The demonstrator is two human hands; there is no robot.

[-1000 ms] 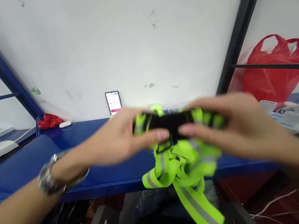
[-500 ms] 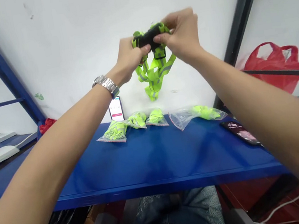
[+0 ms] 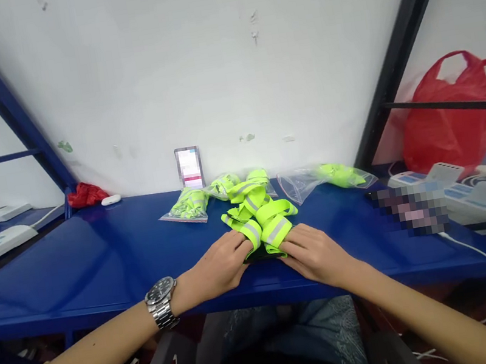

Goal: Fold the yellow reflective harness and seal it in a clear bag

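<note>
A neon yellow reflective strap harness [image 3: 251,211] with grey stripes lies on the blue table [image 3: 163,259] near its front edge, its loose straps running back toward the wall. My left hand [image 3: 223,262], a metal watch on its wrist, grips the near left fold of strap. On the other side my right hand [image 3: 313,252] holds the right fold, fingers curled into it. A black piece shows low between the two hands, mostly covered. Clear zip bags with similar yellow straps stand behind: a left bag [image 3: 188,206], a middle bag [image 3: 225,185] and a right bag [image 3: 338,175].
A phone [image 3: 189,167] leans against the wall behind the bags. To the right lie another phone [image 3: 409,211] with a white cable and a power strip [image 3: 470,192]. A red plastic bag [image 3: 457,111] stands far right. Red plastic [image 3: 86,195] sits at the left post.
Both hands have come down from in front of the wall to the table's front edge, bringing the harness with them. The straps that hung in the air now rest on the table.
</note>
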